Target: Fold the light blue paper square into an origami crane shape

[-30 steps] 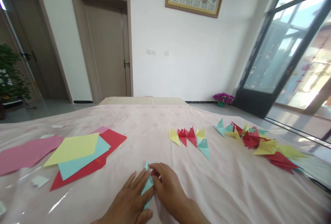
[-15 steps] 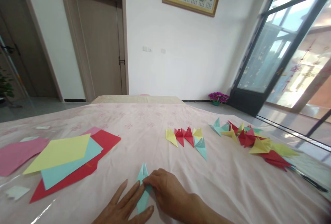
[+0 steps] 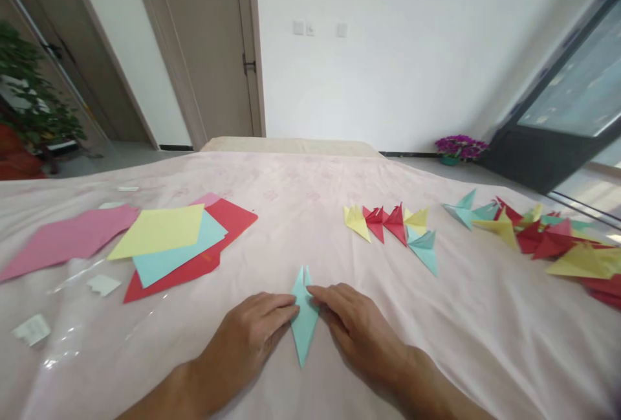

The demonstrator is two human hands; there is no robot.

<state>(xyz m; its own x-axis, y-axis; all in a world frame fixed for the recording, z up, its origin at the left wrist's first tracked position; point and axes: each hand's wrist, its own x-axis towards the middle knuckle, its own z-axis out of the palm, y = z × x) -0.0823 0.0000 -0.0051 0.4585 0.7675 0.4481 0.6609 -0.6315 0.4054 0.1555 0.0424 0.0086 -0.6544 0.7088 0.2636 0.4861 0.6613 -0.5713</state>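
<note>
A light blue folded paper (image 3: 305, 326), kite-shaped with two narrow points at its far end, lies on the tablecloth in front of me. My left hand (image 3: 252, 326) grips its left edge, with the fingers held together. On the opposite edge, my right hand (image 3: 356, 323) has its fingertips on the paper near the split between the points. Both thumbs are partly out of sight.
To the left lie loose sheets: yellow paper (image 3: 160, 229), blue paper (image 3: 182, 255), red paper (image 3: 237, 218) and pink paper (image 3: 77, 239). Right of centre sit folded paper cranes (image 3: 395, 222), with a larger pile of cranes (image 3: 543, 235) farther right on the pink tablecloth (image 3: 310, 232).
My left hand has come off the top of the blue paper to its left edge, its fingers drawn together. My right hand stays at the right edge. The view has tipped downward.
</note>
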